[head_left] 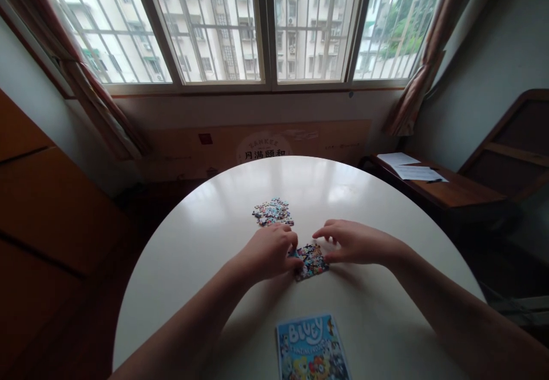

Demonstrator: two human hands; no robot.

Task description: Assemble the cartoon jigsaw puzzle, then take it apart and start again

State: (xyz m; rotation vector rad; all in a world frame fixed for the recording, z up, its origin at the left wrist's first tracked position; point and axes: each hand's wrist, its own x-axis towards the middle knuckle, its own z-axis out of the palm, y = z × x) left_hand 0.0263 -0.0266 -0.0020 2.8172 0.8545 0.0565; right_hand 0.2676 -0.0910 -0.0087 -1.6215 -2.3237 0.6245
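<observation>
A partly joined block of colourful puzzle pieces (313,261) lies flat on the white round table (180,265). At its left edge is my left hand (274,249), fingers curled with the thumb near the block; whether a piece is between them is hidden. On the other side my right hand (349,241) has its fingers apart, its thumb by the block's right edge, and nothing shows in it. Just beyond my left hand is a pile of loose puzzle pieces (273,212).
A blue "Bluey" picture card or box (313,348) lies near the table's front edge. To the right, papers (414,172) and a pen rest on a wooden side table (467,191). Barred windows and curtains stand behind.
</observation>
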